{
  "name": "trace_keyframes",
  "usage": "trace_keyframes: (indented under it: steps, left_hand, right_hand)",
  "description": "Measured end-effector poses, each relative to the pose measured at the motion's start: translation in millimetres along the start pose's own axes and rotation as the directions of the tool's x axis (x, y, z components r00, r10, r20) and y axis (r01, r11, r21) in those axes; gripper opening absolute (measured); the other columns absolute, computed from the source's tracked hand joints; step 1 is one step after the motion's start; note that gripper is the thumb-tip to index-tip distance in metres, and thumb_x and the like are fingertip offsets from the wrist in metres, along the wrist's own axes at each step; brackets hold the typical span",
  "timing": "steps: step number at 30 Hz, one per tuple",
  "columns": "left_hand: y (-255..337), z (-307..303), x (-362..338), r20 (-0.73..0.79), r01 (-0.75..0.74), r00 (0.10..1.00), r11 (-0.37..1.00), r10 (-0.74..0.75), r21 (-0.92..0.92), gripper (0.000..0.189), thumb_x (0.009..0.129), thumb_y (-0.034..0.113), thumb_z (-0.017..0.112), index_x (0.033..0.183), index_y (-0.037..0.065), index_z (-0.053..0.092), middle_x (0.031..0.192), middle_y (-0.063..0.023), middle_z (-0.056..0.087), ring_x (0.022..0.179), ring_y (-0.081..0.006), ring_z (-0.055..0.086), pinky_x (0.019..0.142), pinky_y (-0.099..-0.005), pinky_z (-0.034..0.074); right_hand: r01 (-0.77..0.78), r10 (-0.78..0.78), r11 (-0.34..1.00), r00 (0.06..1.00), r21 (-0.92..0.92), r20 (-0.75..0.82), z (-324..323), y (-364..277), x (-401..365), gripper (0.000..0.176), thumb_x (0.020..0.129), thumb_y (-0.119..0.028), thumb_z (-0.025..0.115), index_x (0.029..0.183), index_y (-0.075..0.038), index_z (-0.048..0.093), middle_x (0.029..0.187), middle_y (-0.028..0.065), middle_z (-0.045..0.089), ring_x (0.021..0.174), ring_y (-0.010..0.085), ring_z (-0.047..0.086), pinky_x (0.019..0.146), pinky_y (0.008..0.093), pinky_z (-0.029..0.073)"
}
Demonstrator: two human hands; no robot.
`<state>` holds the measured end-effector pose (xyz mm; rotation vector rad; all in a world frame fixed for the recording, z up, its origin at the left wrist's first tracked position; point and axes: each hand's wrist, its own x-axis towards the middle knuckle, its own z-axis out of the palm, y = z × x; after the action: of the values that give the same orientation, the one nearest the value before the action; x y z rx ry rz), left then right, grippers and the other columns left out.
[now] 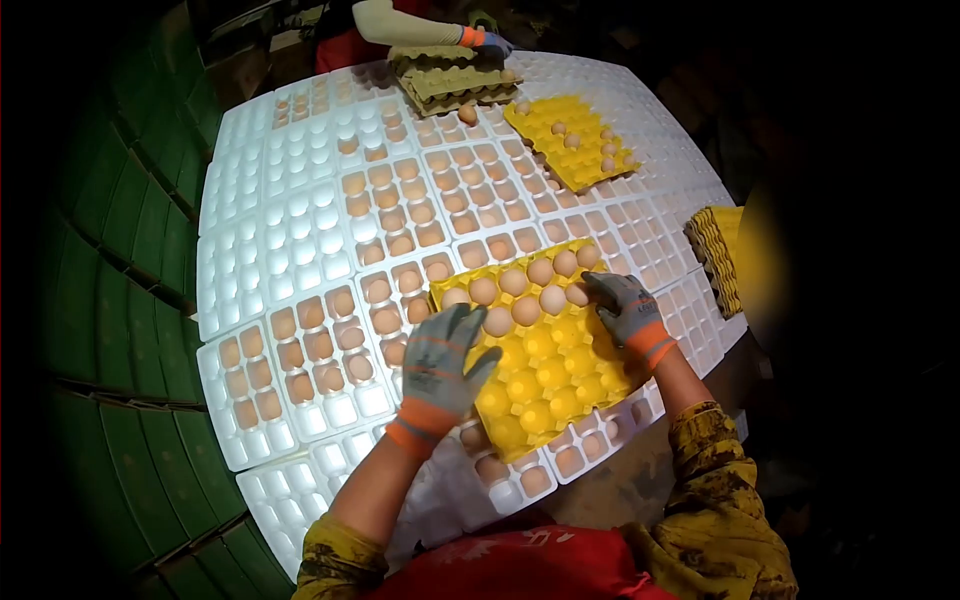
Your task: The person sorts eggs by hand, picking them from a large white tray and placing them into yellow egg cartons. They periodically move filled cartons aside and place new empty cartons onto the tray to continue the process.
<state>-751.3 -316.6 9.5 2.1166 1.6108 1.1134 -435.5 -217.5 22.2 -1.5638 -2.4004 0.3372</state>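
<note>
A yellow egg tray (540, 375) lies before me on the white foam trays, with two rows of brown eggs (525, 310) at its far end and bare cups nearer me. My left hand (438, 365), in a grey glove with an orange cuff, is at the tray's left side, thumb apart and fingertips by the end eggs. At the right side, my right hand (628, 315) has its gloved fingers stretched toward the eggs there, seemingly touching one. Neither hand visibly grips an egg. White foam egg trays (312, 405) around the yellow tray hold many brown eggs.
A second yellow tray (570, 140) with several eggs lies farther back, beside stacked grey pulp trays (455, 80) and a loose egg (467, 114). Another person's gloved hand (490, 42) is at the far edge. More yellow trays (715, 262) are stacked at right.
</note>
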Motion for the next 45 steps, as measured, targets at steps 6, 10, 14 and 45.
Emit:
trace_keyframes:
  steps: [6, 10, 14, 45]
  left_hand:
    - [52, 122, 76, 0.352, -0.14, 0.936, 0.912, -0.005, 0.386, 0.05, 0.084, 0.034, 0.073, 0.128, 0.013, 0.062, 0.114, -0.0109, 0.059, 0.107, -0.0291, 0.056, 0.095, -0.0443, 0.041]
    - [47, 126, 82, 0.223, -0.02, 0.974, 0.982, -0.023, 0.19, 0.039, 0.086, 0.029, 0.07, 0.121, 0.014, 0.063, 0.107, -0.0099, 0.059, 0.097, -0.0252, 0.058, 0.086, -0.0377, 0.046]
    - [39, 112, 93, 0.168, 0.427, 0.835, 0.425, -0.524, -0.798, 0.029, 0.087, 0.02, 0.06, 0.115, 0.01, 0.061, 0.102, -0.0068, 0.063, 0.086, -0.0197, 0.06, 0.073, -0.0298, 0.052]
    - [80, 99, 172, 0.544, 0.005, 0.712, 0.778, -0.444, 0.628, 0.075, 0.059, 0.021, 0.089, 0.128, 0.015, 0.059, 0.128, -0.0171, 0.052, 0.108, -0.0355, 0.065, 0.087, -0.0421, 0.056]
  right_hand:
    - [0.198, -0.194, 0.977, 0.979, 0.081, -0.053, 18, 32, 14, 0.048, 0.082, -0.021, 0.073, 0.129, -0.016, 0.062, 0.124, 0.0088, 0.062, 0.121, 0.0307, 0.056, 0.101, 0.0431, 0.048]
    - [-0.128, 0.191, 0.058, 0.975, 0.99, 0.115, -4, 70, -5, 0.042, 0.088, -0.019, 0.071, 0.125, -0.004, 0.057, 0.117, 0.0079, 0.059, 0.107, 0.0233, 0.062, 0.092, 0.0367, 0.054]
    - [0.029, -0.019, 0.758, 1.0, 0.652, -0.023, 5, 105, 13, 0.049, 0.086, -0.027, 0.073, 0.129, -0.009, 0.058, 0.126, 0.0122, 0.058, 0.115, 0.0285, 0.058, 0.095, 0.0398, 0.051]
    - [0.141, -0.112, 0.963, 0.984, -0.228, 0.138, 0, 71, 81, 0.033, 0.09, -0.028, 0.065, 0.122, -0.018, 0.064, 0.147, 0.0163, 0.047, 0.112, 0.0351, 0.063, 0.091, 0.0482, 0.053]
